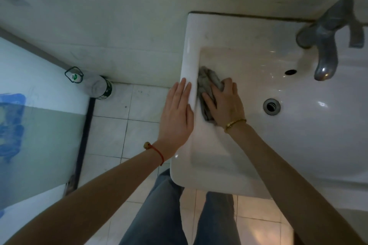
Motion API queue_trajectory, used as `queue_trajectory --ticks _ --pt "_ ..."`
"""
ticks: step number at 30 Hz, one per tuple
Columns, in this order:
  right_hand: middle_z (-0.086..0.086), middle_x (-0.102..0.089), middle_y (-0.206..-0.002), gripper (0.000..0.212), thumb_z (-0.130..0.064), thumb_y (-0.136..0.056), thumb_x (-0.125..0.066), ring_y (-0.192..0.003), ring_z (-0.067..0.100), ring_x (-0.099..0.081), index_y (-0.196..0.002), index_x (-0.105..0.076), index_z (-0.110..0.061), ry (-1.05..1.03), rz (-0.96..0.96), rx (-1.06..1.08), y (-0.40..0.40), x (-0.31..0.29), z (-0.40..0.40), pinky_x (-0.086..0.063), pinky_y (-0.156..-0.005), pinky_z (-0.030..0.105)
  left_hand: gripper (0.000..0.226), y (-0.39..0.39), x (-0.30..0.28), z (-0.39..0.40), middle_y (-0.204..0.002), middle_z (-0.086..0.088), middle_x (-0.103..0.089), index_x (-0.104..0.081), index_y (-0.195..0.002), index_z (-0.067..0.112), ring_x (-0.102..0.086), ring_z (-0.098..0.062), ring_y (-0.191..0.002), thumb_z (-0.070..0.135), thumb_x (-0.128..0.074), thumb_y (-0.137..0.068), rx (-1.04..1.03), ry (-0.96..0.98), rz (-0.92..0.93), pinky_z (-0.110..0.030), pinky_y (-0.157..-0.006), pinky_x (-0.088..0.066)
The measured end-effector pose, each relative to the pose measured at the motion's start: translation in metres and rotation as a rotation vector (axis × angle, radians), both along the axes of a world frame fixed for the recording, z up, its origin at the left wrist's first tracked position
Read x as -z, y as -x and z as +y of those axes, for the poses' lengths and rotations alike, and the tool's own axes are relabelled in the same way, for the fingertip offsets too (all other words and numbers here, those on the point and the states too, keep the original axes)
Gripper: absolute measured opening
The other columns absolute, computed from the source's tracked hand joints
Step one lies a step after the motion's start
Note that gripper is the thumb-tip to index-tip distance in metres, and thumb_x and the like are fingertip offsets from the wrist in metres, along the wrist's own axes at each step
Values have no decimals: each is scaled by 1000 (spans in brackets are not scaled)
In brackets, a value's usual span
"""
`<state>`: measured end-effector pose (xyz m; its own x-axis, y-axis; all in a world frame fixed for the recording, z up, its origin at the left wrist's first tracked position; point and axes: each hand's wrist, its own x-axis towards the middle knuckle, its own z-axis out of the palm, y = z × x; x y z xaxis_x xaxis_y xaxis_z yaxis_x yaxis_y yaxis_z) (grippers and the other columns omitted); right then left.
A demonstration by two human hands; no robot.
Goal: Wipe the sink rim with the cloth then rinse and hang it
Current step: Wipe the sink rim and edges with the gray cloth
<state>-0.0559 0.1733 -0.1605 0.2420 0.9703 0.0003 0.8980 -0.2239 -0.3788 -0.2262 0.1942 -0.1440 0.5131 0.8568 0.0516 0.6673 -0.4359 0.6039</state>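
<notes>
On the sink's left ledge, the right hand's fingers [229, 83] curl down over a crumpled grey cloth [207, 85], pinning it against the recessed shelf just inside the raised edge; the grip looks like a press more than a pinch. The right hand [224, 103] covers the cloth's near half, with the far end bunched out ahead of the knuckles. Just beside it, the left hand [177, 113] lies flat and spread on the outer rim of the sink [191, 32], holding nothing, apparently bracing.

The step in hand is the wiping itself. To do it well, the cloth would best be flattened out so more of it meets the ceramic, then drawn in long strokes along the ledge and up over the raised edge. The back strip near the tap [326, 45] and the front edge look untouched as yet. The drain [271, 106] sits well apart, for the rinse later.
</notes>
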Motion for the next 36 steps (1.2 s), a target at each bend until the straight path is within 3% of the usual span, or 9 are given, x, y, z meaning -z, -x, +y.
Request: queue_trajectory --ticks 4,10,13,16,21,24,29,32,36 --pt "21 -47 -110 40 -36 -96 -50 -91 35 -47 -126 -56 -10 -53 -16 -163 -24 -12 -25 -54 -71 44 52 -6 -4 5 -163 -8 -26 -30 -154 9 -16 -21 -154 21 -29 -103 -38 -23 49 -36 -127 -15" --pt "25 -48 -123 48 -48 -98 -34 -101 38 -47 -128 -53 -15 -250 -217 -20 -90 -47 76 -47 -85 44 54 -49 -15 38 -162 -12 -28 -31 -153 6 -21 -27 -152 23 -43 -103 -209 -77 59 -39 -125 -20" --pt "19 -47 -133 49 -51 -98 -32 -110 39 -47 -134 -49 -23 -143 -312 -235 -85 -42 131 -40 -86 44 63 -62 -6 44 -165 -12 -21 -21 -156 6 -16 -27 -153 32 -42 -103 -281 -15 150 -38 -126 -15" --pt "15 -52 -132 51 -53 -99 -31 -109 37 -50 -133 -51 -22 -107 -379 -368 -91 -26 137 -38 -83 44 67 -62 0 45 -163 -12 -24 -18 -157 7 -18 -26 -152 36 -42 -102 -282 -30 204 -39 -127 -14" --pt "15 -56 -124 51 -55 -98 -34 -106 37 -52 -115 -62 -15 -223 -436 -193 -155 -10 97 -40 -83 44 66 -66 0 46 -161 -15 -29 -21 -156 4 -22 -28 -151 32 -45 -101 -295 -50 209 -41 -126 -18" --pt "17 -57 -124 47 -49 -99 -37 -106 39 -53 -116 -62 -13 -256 -400 -125 -147 -8 102 -39 -89 48 66 -66 -1 46 -160 -17 -31 -22 -155 2 -23 -30 -151 30 -46 -100 -290 -57 212 -44 -125 -21" --pt "12 -57 -126 47 -49 -98 -35 -106 35 -53 -125 -58 -19 -243 -339 -291 -83 -17 151 -38 -89 46 66 -67 -1 46 -159 -15 -33 -24 -155 5 -25 -28 -150 33 -48 -100 -295 -81 231 -40 -126 -18" --pt "10 -59 -123 49 -53 -99 -33 -105 33 -55 -122 -60 -19 -258 -382 -313 -103 -14 142 -40 -87 44 66 -65 -2 47 -158 -15 -35 -26 -155 5 -27 -29 -149 33 -49 -99 -296 -97 226 -41 -125 -19" --pt "17 -59 -124 51 -53 -99 -35 -106 38 -56 -113 -65 -13 -257 -436 -64 -170 -7 95 -41 -89 45 65 -67 -3 46 -156 -17 -37 -29 -153 1 -29 -30 -148 28 -52 -99 -298 -104 205 -42 -125 -21"
